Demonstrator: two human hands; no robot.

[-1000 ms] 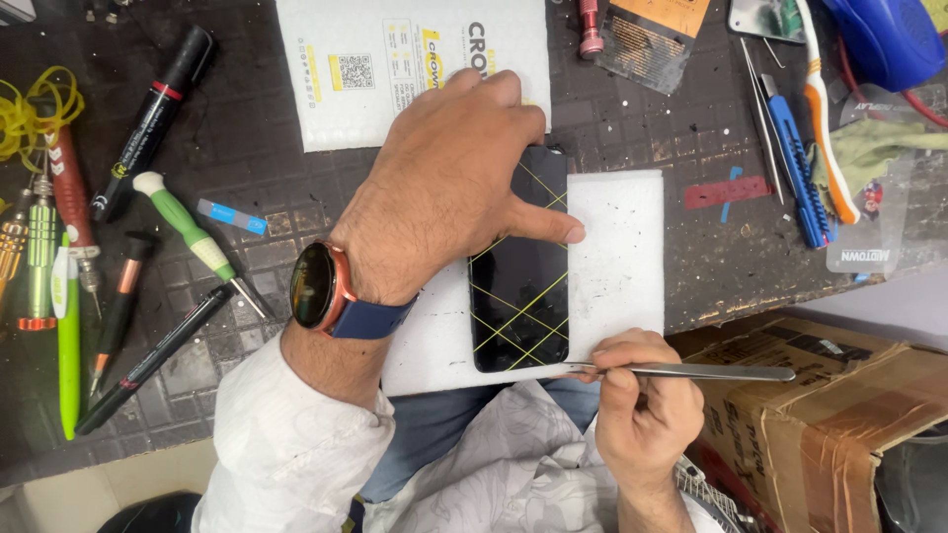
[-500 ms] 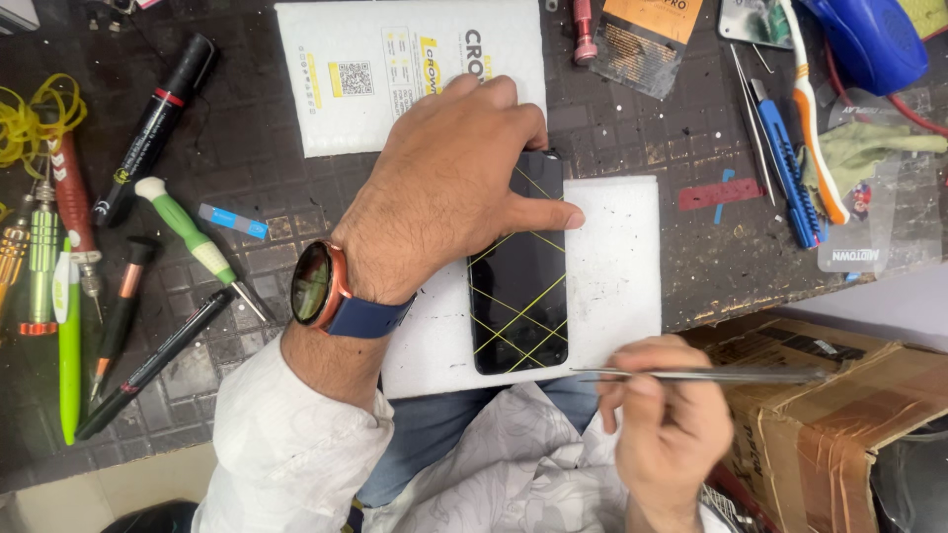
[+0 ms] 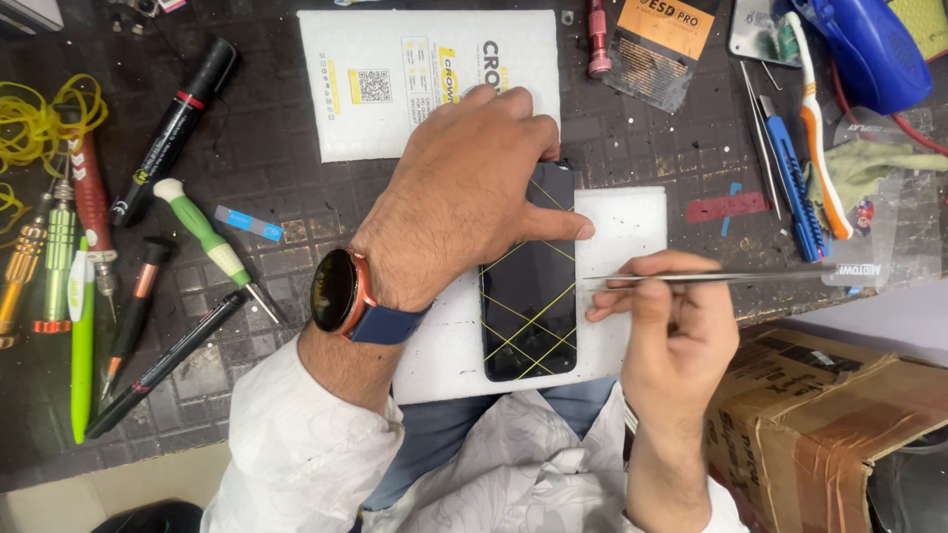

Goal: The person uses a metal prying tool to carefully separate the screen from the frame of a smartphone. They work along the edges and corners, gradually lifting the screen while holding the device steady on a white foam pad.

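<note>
Black phone, crossed by thin yellow bands, lies face up on a white foam pad at frame centre. Left hand is spread flat over its upper half, pressing it down, index finger reaching across the glass. Right hand pinches metal tweezers, tips just beside the phone's right edge. Risk, as judged: tips could skid and scratch the glass if the pad shifts under uneven pressure; screwdrivers lie at left

Left hand pressed flat, palm down; right hand pinched closed.
</note>
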